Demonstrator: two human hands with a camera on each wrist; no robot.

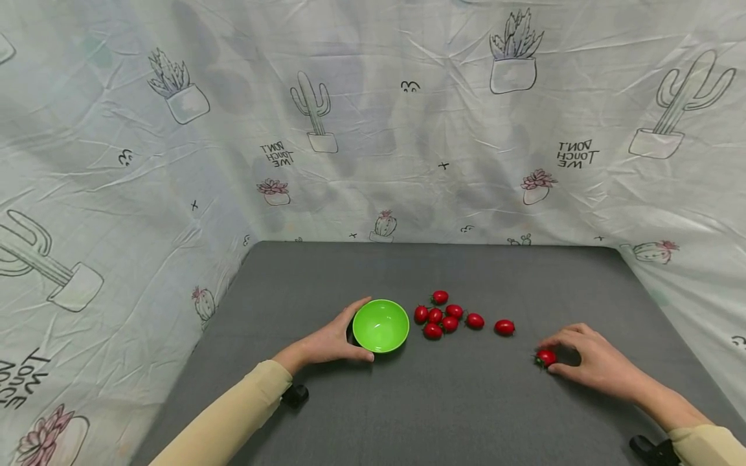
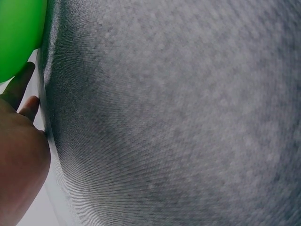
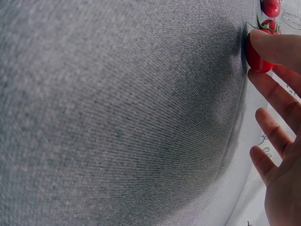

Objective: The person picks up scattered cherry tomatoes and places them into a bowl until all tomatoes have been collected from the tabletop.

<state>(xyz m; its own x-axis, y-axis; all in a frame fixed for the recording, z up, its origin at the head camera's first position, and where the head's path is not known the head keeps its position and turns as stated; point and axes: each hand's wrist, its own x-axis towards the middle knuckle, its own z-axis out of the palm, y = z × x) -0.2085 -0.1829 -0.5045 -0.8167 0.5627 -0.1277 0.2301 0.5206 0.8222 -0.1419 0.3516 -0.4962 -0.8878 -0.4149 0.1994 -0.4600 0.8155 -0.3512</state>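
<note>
A bright green bowl (image 1: 381, 326) stands upright on the grey cloth, its inside bare. My left hand (image 1: 326, 338) holds it from the left, thumb at the near side and fingers round the far side. In the left wrist view the green bowl (image 2: 19, 37) shows only in part, above the fingers. Further right, my right hand (image 1: 603, 364) pinches a red cherry tomato (image 1: 545, 358) between thumb and fingers, low at the cloth. Its green stem leaves show in the right wrist view, where the other fingers are spread away from the tomato (image 3: 256, 57).
Several cherry tomatoes (image 1: 450, 323) lie in a loose cluster just right of the bowl. One more tomato (image 1: 504, 327) sits apart, between the cluster and my right hand. A pale curtain (image 1: 361, 116) printed with cacti hangs behind the grey table (image 1: 408, 414) and at its sides.
</note>
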